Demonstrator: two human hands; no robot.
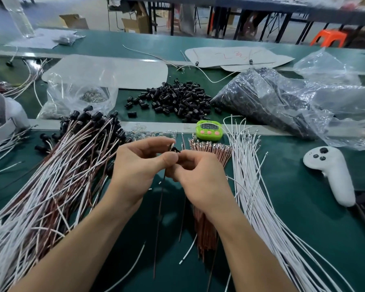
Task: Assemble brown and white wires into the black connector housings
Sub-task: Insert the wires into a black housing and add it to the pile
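Note:
My left hand (pixel 139 165) and my right hand (pixel 198 173) meet above the green mat. Together they pinch a small black connector housing (pixel 175 149), mostly hidden by my fingertips. A brown wire (pixel 159 218) hangs down from it. Loose brown wires (pixel 209 150) lie in a bundle just right of my hands, and loose white wires (pixel 253 175) fan out further right. A heap of finished brown and white wires with black housings (pixel 67 165) covers the left side. Loose black housings (pixel 177 100) lie piled behind the hands.
A green timer (pixel 209 130) sits behind the brown bundle. A white controller (pixel 329 175) lies at the right. Plastic bags (pixel 282 98) of black parts and a bag of metal pieces (pixel 89 95) stand at the back. Cardboard sheets lie beyond.

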